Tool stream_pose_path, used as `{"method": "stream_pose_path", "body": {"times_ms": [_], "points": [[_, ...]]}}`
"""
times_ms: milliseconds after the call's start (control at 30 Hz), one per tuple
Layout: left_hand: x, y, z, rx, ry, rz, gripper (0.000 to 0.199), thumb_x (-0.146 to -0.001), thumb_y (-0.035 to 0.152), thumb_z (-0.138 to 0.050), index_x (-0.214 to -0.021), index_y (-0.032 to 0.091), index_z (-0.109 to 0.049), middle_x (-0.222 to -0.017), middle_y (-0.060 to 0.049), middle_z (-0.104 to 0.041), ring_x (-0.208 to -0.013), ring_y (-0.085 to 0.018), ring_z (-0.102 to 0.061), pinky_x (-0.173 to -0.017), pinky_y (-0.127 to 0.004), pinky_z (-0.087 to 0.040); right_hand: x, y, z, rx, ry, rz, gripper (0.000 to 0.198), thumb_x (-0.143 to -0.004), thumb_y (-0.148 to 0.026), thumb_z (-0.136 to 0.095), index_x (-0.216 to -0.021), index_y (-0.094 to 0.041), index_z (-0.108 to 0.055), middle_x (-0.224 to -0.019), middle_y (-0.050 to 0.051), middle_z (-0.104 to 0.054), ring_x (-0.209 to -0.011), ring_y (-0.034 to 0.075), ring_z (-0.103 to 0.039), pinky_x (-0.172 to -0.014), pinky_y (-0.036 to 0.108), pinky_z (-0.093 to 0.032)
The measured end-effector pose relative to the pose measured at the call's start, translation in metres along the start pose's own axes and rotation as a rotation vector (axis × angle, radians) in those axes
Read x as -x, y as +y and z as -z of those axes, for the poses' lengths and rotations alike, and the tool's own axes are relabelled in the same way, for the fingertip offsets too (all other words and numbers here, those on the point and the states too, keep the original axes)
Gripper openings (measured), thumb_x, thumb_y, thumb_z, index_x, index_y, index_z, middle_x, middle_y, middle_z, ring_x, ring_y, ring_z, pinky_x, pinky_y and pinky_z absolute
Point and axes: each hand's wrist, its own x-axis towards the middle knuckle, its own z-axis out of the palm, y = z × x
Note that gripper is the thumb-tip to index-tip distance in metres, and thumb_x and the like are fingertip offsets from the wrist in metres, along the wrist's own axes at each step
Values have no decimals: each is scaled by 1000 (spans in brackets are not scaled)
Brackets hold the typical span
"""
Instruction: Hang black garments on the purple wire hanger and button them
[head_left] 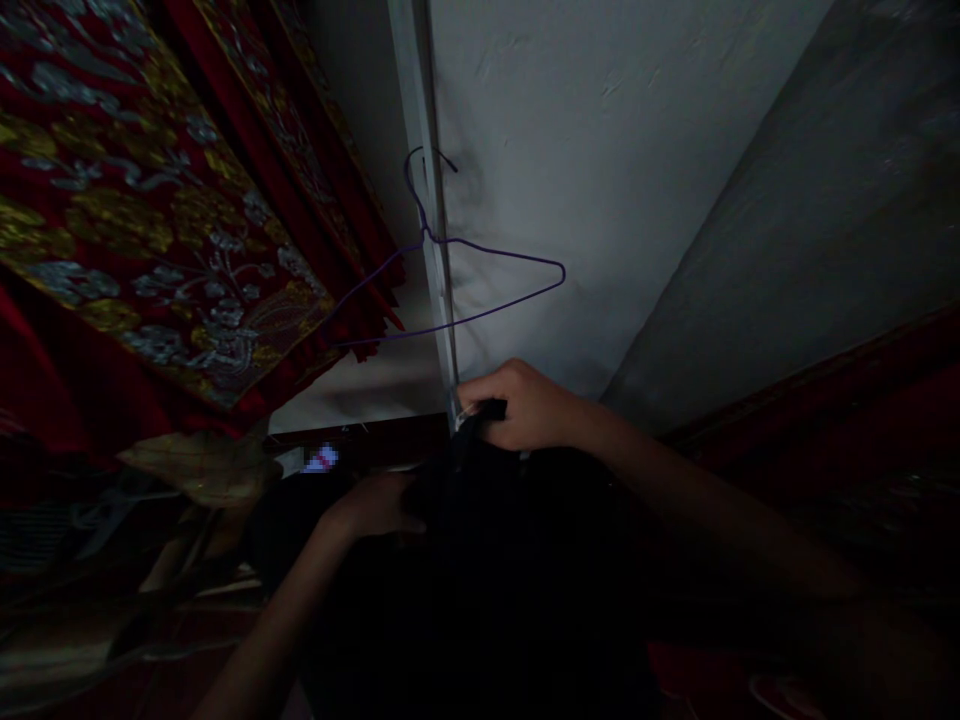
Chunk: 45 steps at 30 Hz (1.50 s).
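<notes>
A large black garment (487, 560) hangs in front of me, too dark to show its exact kind. My right hand (525, 405) is closed round its upper edge, beside the pale upright strip on the wall. Lower and to the left, my left hand (379, 505) rests against the cloth; its fingertips are lost in the dark fabric, so its grip is unclear. Above both hands, a thin purple wire hanger (487, 243) hangs by the strip with nothing on it.
Red cloth with gold and silver embroidery (127, 210) drapes at the upper left. A metal strip (431, 200) runs down the pale wall (600, 150). At lower left, cluttered items surround a light-coloured bag-like cloth (202, 465). More red fabric (825, 430) lies at right.
</notes>
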Motion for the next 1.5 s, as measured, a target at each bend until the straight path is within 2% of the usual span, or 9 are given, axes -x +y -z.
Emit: {"method": "stream_pose_path", "body": {"times_ms": [100, 200, 300, 400, 533, 767, 1100, 1333, 1500], "points": [[-7, -17, 28, -120, 206, 14, 12, -66, 33, -84, -75, 26, -79, -70, -7, -74, -64, -28, -69, -65, -32, -49, -5, 26, 22, -7, 300, -78, 10, -73, -13, -64, -79, -21, -62, -66, -3, -54, -63, 12, -48, -62, 27, -35], [-6, -14, 61, -161, 517, -122, 22, -76, 45, -76, -67, 24, -76, -74, -8, -71, -69, -25, -67, -66, -29, -49, -21, 62, 36, -68, 562, -141, 32, -81, -24, -64, -113, -23, -66, -90, 2, -67, -81, 19, -60, -74, 30, -45], [-1, 0, 88, -211, 742, -294, 25, -77, 47, -73, -74, 23, -78, -99, -10, -74, -91, -26, -69, -78, -28, -52, -41, 103, 33, -125, 609, -174, 29, -91, -37, -56, -114, -24, -68, -112, 5, -70, -105, 22, -62, -93, 34, -46], [2, 9, 103, -216, 719, -274, 24, -79, 44, -72, -83, 22, -79, -100, -8, -76, -92, -25, -69, -80, -28, -52, -50, 133, 26, -169, 545, -342, 30, -93, -43, -52, -86, -19, -68, -85, 4, -69, -85, 20, -63, -79, 30, -48], [2, 8, 110, -227, 728, -85, 39, -87, 49, -62, -64, 18, -69, -61, -5, -66, -62, -21, -60, -58, -27, -43, -41, 139, 32, -110, 544, -434, 36, -86, -44, -59, -60, -19, -54, -54, -3, -46, -54, 12, -44, -55, 26, -34], [-5, 17, 119, -99, 958, -118, 27, -73, 44, -71, -78, 18, -77, -73, -5, -71, -65, -20, -62, -64, -28, -49, -22, 98, 53, 87, 470, -209, 31, -82, -36, -61, -58, -17, -58, -57, -2, -49, -59, 11, -44, -56, 25, -31], [-44, 31, 139, -65, 841, -81, 24, -66, 18, -61, -82, 15, -79, -82, -7, -76, -78, -25, -70, -83, -35, -58, -20, 90, 54, 122, 473, -172, 28, -83, -29, -61, -58, -17, -58, -60, -1, -51, -59, 11, -45, -59, 27, -32], [-48, 56, 114, -255, 1036, -346, 40, -79, 18, -53, -111, 12, -76, -118, -13, -75, -115, -28, -68, -109, -41, -48, -19, 100, 46, 102, 450, -179, 25, -86, -35, -58, -70, -17, -67, -67, 0, -61, -68, 16, -56, -65, 29, -40], [-51, 74, 99, 12, 1121, -360, 43, -74, 20, -60, -114, 13, -75, -94, -8, -73, -85, -20, -68, -89, -35, -55, -21, 102, 36, -22, 416, -182, 25, -87, -37, -59, -84, -17, -74, -80, 3, -71, -78, 20, -63, -75, 32, -46]]}}
